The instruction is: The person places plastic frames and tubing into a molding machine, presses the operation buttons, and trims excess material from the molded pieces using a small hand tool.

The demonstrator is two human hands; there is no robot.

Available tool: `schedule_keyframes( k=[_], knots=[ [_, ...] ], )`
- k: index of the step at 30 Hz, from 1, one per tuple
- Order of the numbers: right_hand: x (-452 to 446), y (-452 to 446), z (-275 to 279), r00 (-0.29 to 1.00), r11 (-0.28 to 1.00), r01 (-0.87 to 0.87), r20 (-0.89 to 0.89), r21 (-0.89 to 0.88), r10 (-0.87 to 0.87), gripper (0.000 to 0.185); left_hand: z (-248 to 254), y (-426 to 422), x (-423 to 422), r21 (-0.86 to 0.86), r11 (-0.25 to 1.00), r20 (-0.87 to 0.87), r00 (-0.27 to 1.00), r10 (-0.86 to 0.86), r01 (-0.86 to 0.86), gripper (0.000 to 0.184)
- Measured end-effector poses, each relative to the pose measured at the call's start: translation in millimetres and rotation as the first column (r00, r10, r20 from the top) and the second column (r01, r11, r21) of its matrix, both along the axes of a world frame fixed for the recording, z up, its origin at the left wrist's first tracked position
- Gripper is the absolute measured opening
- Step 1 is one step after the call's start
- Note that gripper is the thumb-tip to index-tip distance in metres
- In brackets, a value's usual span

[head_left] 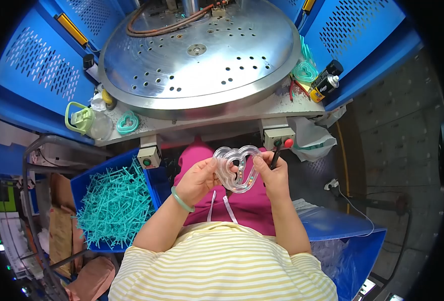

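Note:
A clear plastic heart-shaped ring (pixel 225 169) with small coloured beads inside is held up over my lap. On its left side my left hand (pixel 198 181) has the rim pinched between thumb and fingers. My right hand (pixel 276 178) grips the right side of the same ring. A slim black hand tool (pixel 275 159) also sticks up from the right hand's fingers; its exact kind is unclear. Behind the hands, a control box with a red button (pixel 288 143) is fixed under the bench edge.
Ahead is a big round metal table (pixel 197 65) with holes. A blue bin of turquoise plastic pieces (pixel 114 205) stands at left, another blue bin (pixel 352 251) at right. A bottle (pixel 99 125), a turquoise heart ring (pixel 127 122) and spray cans (pixel 324 88) sit on the bench.

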State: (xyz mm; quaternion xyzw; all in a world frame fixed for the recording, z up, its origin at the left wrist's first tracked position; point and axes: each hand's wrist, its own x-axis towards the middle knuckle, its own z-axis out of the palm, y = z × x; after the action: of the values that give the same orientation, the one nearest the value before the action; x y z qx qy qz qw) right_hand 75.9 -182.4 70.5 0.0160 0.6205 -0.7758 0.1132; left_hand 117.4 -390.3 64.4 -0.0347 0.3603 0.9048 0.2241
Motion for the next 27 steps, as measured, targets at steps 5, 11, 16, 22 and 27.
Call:
schedule_keyframes(
  k=[5, 11, 16, 22, 27],
  knots=[
    [-2.7, 9.8, -5.2, 0.993, 0.999, 0.021, 0.118, -0.047, -0.015, 0.019, -8.6, -2.8, 1.1, -0.056, 0.997, 0.035, 0.998, 0.058, -0.056, 0.042],
    [-4.4, 16.8, -4.8, 0.992, 0.996, 0.081, 0.097, -0.023, -0.078, 0.017, -5.5, -6.0, 6.3, -0.059, 0.997, 0.098, 0.994, 0.056, -0.05, 0.046],
    [-4.2, 26.8, -5.4, 0.987, 0.991, 0.129, 0.105, -0.037, -0.125, 0.016, -5.8, -8.4, 9.5, -0.065, 0.998, 0.124, 0.992, 0.029, -0.021, 0.048],
    [-5.6, 36.8, -5.3, 0.971, 0.977, 0.2, 0.15, -0.077, -0.187, 0.015, -12.5, -6.6, 10.9, -0.021, 1.0, 0.122, 0.993, -0.003, 0.005, 0.048],
    [-6.6, 36.6, -8.7, 0.971, 0.974, 0.196, 0.159, -0.117, -0.177, 0.016, -11.4, -4.6, 9.6, -0.012, 1.0, 0.108, 0.994, -0.008, 0.009, 0.047]
  ],
)
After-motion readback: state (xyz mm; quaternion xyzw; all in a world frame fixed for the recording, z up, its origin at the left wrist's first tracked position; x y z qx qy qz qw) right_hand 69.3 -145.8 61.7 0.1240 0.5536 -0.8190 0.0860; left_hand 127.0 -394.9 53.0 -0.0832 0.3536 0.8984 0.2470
